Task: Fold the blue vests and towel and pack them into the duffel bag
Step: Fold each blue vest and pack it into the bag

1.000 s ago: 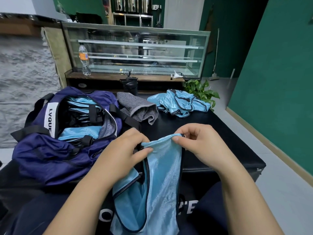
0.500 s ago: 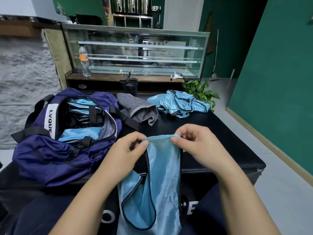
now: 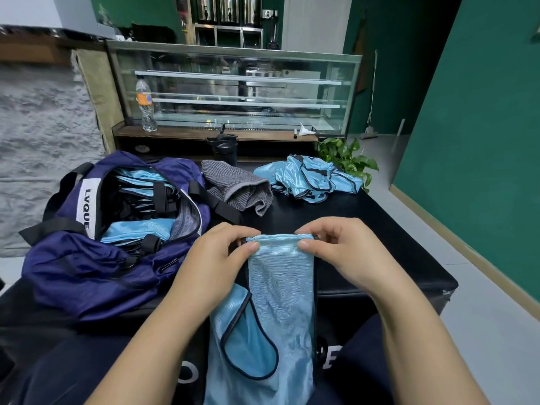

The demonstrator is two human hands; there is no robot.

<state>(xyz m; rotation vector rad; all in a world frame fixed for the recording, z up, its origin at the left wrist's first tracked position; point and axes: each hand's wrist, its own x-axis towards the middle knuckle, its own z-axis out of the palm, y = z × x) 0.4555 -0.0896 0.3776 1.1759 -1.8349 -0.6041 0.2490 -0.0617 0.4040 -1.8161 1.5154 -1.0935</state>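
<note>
A light blue mesh vest (image 3: 280, 290) with dark trim hangs over the near edge of the black table (image 3: 365, 229), folded lengthwise into a narrow strip. My left hand (image 3: 216, 258) pinches its top left corner and my right hand (image 3: 336, 249) pinches its top right corner. The open navy duffel bag (image 3: 87, 267) lies on the left with several folded blue vests (image 3: 140, 229) inside. A grey towel (image 3: 236, 188) lies crumpled behind my hands. A heap of unfolded blue vests (image 3: 309, 178) lies at the far right of the table.
A dark bottle (image 3: 225, 147) stands behind the towel. A potted green plant (image 3: 347, 156) sits past the table's far right corner. Beyond stands a glass display case (image 3: 233, 89) with a water bottle (image 3: 144, 106) on its ledge. A green wall runs along the right.
The vest's top edge has been pulled straight and flat between my hands, and the strip has shifted slightly forward onto the table; the fabric now hangs smoother than before.
</note>
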